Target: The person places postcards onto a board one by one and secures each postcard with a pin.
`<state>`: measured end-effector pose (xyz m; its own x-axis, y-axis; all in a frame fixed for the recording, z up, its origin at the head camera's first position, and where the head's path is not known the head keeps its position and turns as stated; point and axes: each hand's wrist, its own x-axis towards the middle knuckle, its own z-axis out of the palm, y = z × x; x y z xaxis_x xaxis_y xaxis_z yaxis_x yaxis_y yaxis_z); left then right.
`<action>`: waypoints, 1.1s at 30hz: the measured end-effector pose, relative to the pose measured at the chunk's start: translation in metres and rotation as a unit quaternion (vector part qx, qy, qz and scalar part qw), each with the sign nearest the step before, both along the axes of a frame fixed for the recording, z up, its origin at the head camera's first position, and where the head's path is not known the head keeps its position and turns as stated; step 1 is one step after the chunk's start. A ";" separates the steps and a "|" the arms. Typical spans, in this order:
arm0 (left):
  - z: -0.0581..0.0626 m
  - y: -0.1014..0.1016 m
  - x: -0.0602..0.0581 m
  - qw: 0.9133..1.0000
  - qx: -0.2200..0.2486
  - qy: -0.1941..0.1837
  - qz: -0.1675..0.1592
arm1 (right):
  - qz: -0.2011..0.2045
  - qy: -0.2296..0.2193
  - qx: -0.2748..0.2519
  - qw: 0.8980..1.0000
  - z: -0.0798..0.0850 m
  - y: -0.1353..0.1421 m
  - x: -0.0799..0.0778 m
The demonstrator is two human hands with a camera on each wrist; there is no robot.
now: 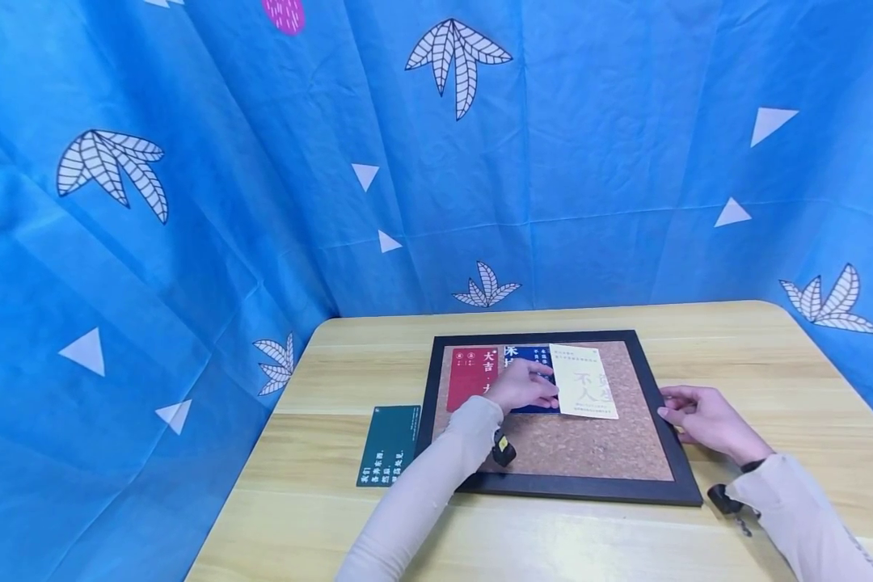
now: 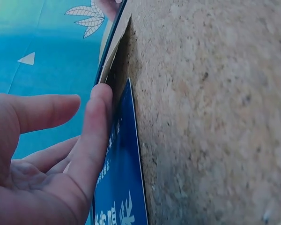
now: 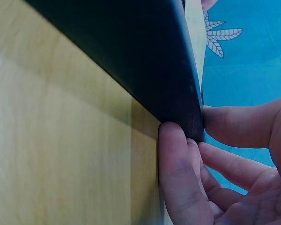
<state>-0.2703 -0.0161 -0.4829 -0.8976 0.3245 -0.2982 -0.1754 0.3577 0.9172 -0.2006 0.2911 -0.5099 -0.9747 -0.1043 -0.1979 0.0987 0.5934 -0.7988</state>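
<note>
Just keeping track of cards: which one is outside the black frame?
The green card on the table beside the frame; the red card, blue card and cream card are over the cork inside it.

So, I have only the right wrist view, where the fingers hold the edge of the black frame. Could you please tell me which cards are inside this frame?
Observer: In the head view, from left to right: a red card, a blue card and a cream card.
Operator: Thank you. And where exactly is the left hand?
Observer: The left hand is over the blue card, with a fingertip at the edge of the cream card.
Operator: Is there also some card outside the frame?
Observer: Yes, a green card lies on the table, to the left of the black frame.
</note>
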 end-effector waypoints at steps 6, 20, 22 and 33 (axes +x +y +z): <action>-0.001 0.006 -0.001 1.000 0.006 -0.005 0.001 | -0.003 0.001 0.003 1.000 0.001 -0.001 0.001; -0.003 0.013 -0.002 1.000 0.002 -0.002 -0.006 | -0.007 -0.001 -0.005 1.000 0.000 -0.001 0.001; -0.003 0.013 -0.001 1.000 -0.011 0.011 -0.007 | -0.007 0.000 -0.004 1.000 0.000 -0.001 0.000; 0.003 0.018 0.009 0.904 -0.302 0.281 -0.117 | -0.005 0.002 -0.013 1.000 -0.002 0.000 0.000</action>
